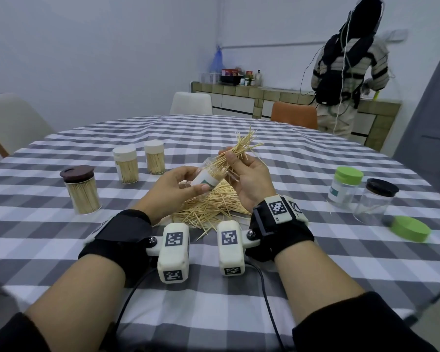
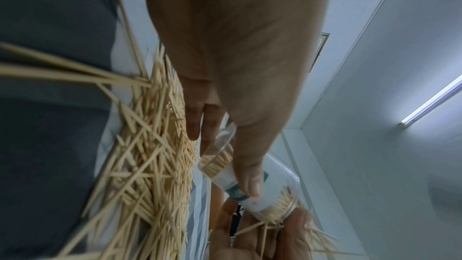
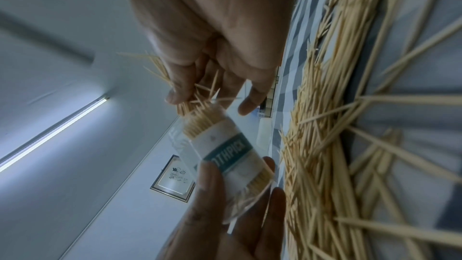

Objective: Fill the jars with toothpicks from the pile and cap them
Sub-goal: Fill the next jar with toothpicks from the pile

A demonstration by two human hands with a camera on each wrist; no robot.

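My left hand [image 1: 189,182] grips a clear jar [image 1: 205,179] with a white and teal label, tilted with its mouth up and to the right. The right hand [image 1: 229,157] pinches a bundle of toothpicks [image 1: 240,148] whose lower ends sit in the jar's mouth. Both hands hover just above the loose toothpick pile [image 1: 208,208] on the checked tablecloth. In the left wrist view the left hand [image 2: 240,141] wraps the jar [image 2: 252,191] beside the pile [image 2: 150,155]. The right wrist view shows the right hand [image 3: 210,98] feeding toothpicks into the partly filled jar [image 3: 225,149].
Three capped, full jars stand at left: brown lid [image 1: 81,190], white lid [image 1: 126,165], cream lid [image 1: 155,157]. At right are a green-capped clear jar [image 1: 344,186], a black-lidded clear jar [image 1: 374,199] and a loose green lid [image 1: 410,228]. A person [image 1: 346,67] stands at the far counter.
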